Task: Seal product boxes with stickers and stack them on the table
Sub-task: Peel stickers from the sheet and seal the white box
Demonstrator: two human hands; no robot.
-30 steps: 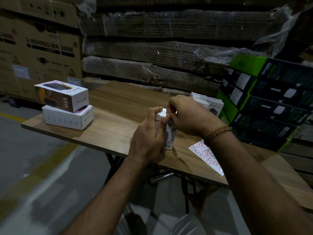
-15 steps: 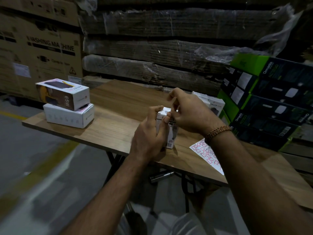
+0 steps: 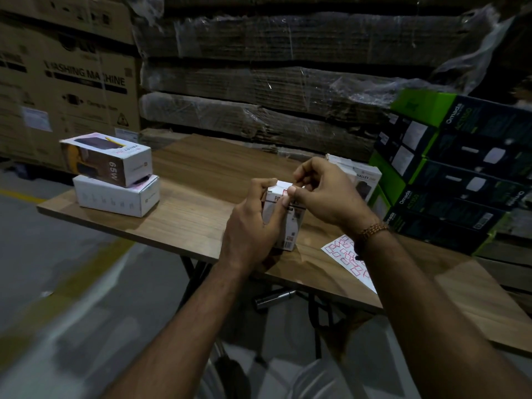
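Note:
A small white product box (image 3: 289, 226) stands upright on the wooden table (image 3: 201, 203) near its front edge. My left hand (image 3: 253, 226) grips the box from the left, thumb on its front face. My right hand (image 3: 325, 194) is at the box's top edge, thumb and fingers curled and pressing a red-and-white sticker (image 3: 285, 192) there. A sticker sheet (image 3: 348, 257) with several red stickers lies to the right, partly under my right forearm. Two sealed boxes (image 3: 112, 174) are stacked at the table's left end.
Another white box (image 3: 362, 177) lies behind my right hand. Green-and-black cartons (image 3: 460, 174) are piled to the right of the table. Wrapped flat cardboard (image 3: 273, 82) and a washing machine carton (image 3: 66, 82) stand behind. A dark cylinder (image 3: 273, 298) lies under the table.
My right hand has shifted a little on the box's top edge, its fingers now lifted and curled over the sticker. The left hand and box have stayed in place.

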